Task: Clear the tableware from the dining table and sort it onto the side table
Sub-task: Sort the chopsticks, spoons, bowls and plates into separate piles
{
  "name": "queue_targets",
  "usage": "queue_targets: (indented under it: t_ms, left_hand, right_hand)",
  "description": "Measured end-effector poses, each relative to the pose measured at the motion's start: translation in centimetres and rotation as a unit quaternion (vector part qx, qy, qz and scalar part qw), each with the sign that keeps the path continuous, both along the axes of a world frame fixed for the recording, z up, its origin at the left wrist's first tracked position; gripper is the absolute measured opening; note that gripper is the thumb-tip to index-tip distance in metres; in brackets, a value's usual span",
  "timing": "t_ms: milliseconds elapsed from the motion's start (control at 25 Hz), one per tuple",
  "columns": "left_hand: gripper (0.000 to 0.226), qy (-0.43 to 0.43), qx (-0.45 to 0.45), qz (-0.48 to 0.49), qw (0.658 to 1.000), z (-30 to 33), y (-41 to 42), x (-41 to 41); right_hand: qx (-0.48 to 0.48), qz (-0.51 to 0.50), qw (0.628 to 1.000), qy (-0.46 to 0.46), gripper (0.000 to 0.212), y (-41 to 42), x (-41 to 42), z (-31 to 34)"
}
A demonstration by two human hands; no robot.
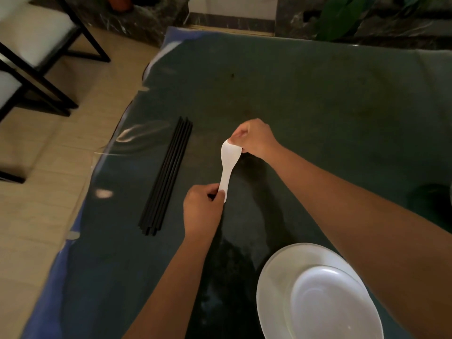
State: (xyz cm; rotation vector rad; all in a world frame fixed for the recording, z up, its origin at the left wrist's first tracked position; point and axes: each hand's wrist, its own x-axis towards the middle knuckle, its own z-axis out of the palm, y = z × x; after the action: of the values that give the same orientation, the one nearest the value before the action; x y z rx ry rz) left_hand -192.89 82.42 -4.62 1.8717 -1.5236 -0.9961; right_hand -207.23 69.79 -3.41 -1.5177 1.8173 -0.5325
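A white soup spoon (228, 165) is held between both hands just above the dark green table (318, 99). My left hand (201, 211) pinches the end of its handle. My right hand (255, 139) grips the far rim of its bowl. Left of the spoon, a bundle of black chopsticks (167, 177) lies flat on the table, pointing away from me. At the near right, white plates (315, 294) are stacked, a smaller one resting on a larger one; my right forearm passes just beside them.
The table's left edge (97, 182) runs diagonally, with a clear plastic cover over it. Beyond it is tiled floor and black-framed chairs (36, 52) with white seats. Dark marble ledges and a green plant (342, 15) stand behind the table.
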Motion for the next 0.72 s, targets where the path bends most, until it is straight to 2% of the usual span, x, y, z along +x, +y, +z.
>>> queue_targets:
  t_ms: [80, 200, 320, 400, 480, 600, 720]
  left_hand:
    - [0.015, -0.011, -0.003, -0.001, 1.0, 0.1, 0.2, 0.0]
    - [0.032, -0.034, -0.02, 0.02, 0.999, 1.2, 1.0, 0.1]
    - [0.029, 0.017, -0.037, 0.006, 0.999, 3.6, 3.9, 0.1]
    - [0.027, 0.056, -0.038, -0.054, 0.996, 5.1, 7.2, -0.5]
    - [0.042, 0.053, -0.062, -0.155, 0.984, 6.1, 10.9, -1.0]
    - [0.068, -0.038, -0.106, -0.323, 0.94, 6.3, 15.7, -1.5]
    - [0.073, -0.112, -0.139, -0.415, 0.892, 5.3, 18.0, -1.6]
  right_hand:
    - [0.001, 0.008, 1.0, 0.014, 0.019, 0.3, 0.2, 0.0]
    - [-0.011, 0.001, 1.0, 0.016, 0.025, 2.1, -1.0, 1.9]
    - [-0.036, -0.028, 0.999, 0.004, 0.02, 8.1, -4.8, 4.8]
    - [-0.045, -0.027, 0.998, 0.021, 0.015, 14.2, -7.5, 6.2]
    - [-0.056, -0.041, 0.997, 0.033, 0.019, 20.8, -9.1, 7.0]
    - [-0.077, -0.032, 0.994, 0.067, 0.037, 29.6, -9.8, 7.3]
    - [-0.071, -0.033, 0.993, 0.083, 0.044, 35.1, -9.6, 6.8]
